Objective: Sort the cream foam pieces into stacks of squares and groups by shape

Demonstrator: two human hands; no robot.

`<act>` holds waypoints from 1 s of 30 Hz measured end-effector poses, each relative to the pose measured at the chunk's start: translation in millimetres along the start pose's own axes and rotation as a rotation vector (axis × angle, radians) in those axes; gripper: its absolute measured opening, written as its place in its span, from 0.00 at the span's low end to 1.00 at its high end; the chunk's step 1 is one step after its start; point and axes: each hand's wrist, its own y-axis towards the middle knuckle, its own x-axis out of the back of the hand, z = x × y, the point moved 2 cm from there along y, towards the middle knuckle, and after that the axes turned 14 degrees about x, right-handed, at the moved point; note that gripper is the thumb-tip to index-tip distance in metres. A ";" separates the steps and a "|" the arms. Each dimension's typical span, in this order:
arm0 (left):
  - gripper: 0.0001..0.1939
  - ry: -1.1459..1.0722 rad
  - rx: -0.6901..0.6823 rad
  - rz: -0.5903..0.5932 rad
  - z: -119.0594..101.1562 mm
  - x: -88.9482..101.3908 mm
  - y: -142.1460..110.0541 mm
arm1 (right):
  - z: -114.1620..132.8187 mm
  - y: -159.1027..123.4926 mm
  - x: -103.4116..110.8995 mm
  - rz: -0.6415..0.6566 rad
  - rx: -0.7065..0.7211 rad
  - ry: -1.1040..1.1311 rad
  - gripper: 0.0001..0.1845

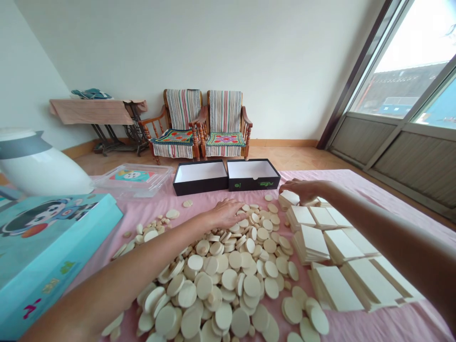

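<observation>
A large heap of pale wooden discs (221,280) covers the middle of the pink cloth (402,318), with smaller pieces scattered among them. My left hand (224,213) lies flat on the far edge of the heap, touching the discs. My right hand (302,190) reaches over a small stack of pale wooden pieces (289,198), its fingers curled down against the stack. Several rows of flat rectangular wooden slats (338,285) stand in stacks to the right of the heap, beneath my right forearm.
Two open black boxes (200,176) (252,173) stand side by side beyond the heap. To the left are a clear plastic box (133,180), a large teal printed box (46,256) and a white rounded object (42,166). Behind the cloth are wooden armchairs (199,123) and a large window (399,85).
</observation>
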 end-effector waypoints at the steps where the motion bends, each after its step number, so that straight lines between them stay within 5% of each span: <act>1: 0.20 0.001 0.004 0.002 0.9 -0.1 -0.7 | -0.6 1.1 -0.6 0.004 0.015 0.007 0.42; 12: 0.22 0.006 0.031 -0.012 -0.8 0.2 1.6 | -12.4 -0.6 -9.6 -0.054 0.014 -0.013 0.34; 18: 0.23 0.020 0.036 -0.034 -3.1 -1.0 6.7 | -18.0 2.4 -3.8 -0.092 -0.139 0.034 0.34; 25: 0.22 0.034 0.022 -0.048 -2.7 0.6 7.9 | -7.1 1.3 -2.6 -0.060 -0.170 0.053 0.34; 30: 0.21 0.038 0.021 -0.060 -6.0 -2.3 16.0 | 21.2 5.1 18.1 -0.241 -0.039 0.055 0.33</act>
